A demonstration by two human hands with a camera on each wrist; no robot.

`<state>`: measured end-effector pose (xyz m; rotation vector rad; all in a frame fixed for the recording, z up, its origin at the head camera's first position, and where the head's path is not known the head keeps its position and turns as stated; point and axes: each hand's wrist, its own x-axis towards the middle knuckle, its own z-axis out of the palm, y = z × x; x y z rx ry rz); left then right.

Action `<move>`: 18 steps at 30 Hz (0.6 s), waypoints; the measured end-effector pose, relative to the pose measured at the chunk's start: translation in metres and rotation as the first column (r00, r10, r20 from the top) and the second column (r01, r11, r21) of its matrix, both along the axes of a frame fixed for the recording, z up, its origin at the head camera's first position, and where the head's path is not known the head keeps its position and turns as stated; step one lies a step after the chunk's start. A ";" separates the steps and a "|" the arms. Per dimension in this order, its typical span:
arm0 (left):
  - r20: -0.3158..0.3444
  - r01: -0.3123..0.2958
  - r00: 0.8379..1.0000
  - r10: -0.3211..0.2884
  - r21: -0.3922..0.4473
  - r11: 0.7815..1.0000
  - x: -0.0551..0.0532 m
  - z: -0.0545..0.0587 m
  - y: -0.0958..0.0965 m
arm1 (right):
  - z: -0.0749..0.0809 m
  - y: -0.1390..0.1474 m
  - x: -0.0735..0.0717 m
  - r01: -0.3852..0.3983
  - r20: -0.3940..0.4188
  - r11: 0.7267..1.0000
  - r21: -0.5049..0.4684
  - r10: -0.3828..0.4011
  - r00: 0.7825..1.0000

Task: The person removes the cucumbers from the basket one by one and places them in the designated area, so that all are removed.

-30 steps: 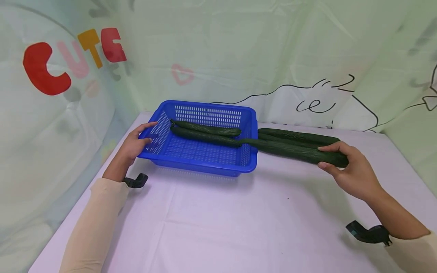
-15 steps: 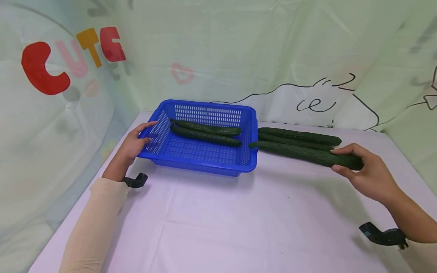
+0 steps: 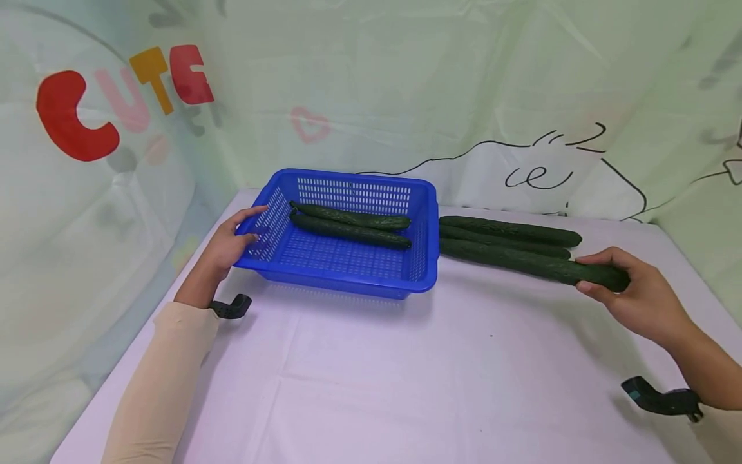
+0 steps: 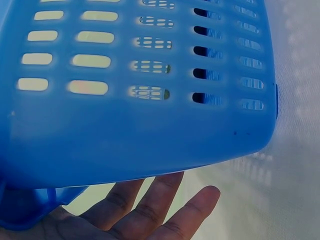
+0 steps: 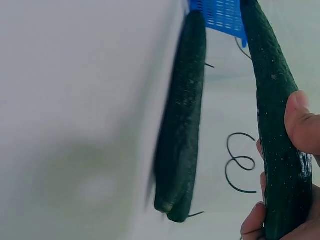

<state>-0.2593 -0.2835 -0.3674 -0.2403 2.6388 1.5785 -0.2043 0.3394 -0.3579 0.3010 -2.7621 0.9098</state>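
Note:
In the head view my left hand holds the left rim of a blue plastic basket with slotted walls. Some of its fingers show beyond the basket in the left wrist view. Two dark green cucumbers lie side by side inside the basket. My right hand grips another long cucumber by its right end, thumb on the near side. In the right wrist view this cucumber is apart from two more cucumbers, which lie together right of the basket.
A table with a white cloth bears everything. Behind it hangs a pale green curtain with printed drawings, and it also runs along the left side. A black camera mount sits at the right wrist, another mount at the left.
My right hand has moved to the right with the cucumber, drawing its far tip back from over the basket's right rim. My left hand and the basket have stayed in place.

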 end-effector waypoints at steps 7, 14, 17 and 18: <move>0.004 0.002 1.000 -0.003 0.013 1.000 0.000 0.000 0.000 | -0.016 -0.013 -0.008 -0.054 0.085 0.996 0.072 0.048 0.995; 0.005 -0.002 1.000 0.002 0.003 1.000 0.001 -0.001 0.001 | -0.025 -0.027 -0.015 -0.073 0.126 0.994 0.078 0.063 0.990; 0.003 -0.003 1.000 0.003 -0.002 1.000 0.001 0.000 0.001 | -0.028 -0.030 -0.019 -0.083 0.115 0.993 0.084 0.073 0.991; 0.004 -0.004 1.000 0.004 -0.004 1.000 0.001 0.000 0.001 | -0.030 -0.031 -0.021 -0.087 0.108 0.993 0.086 0.077 0.991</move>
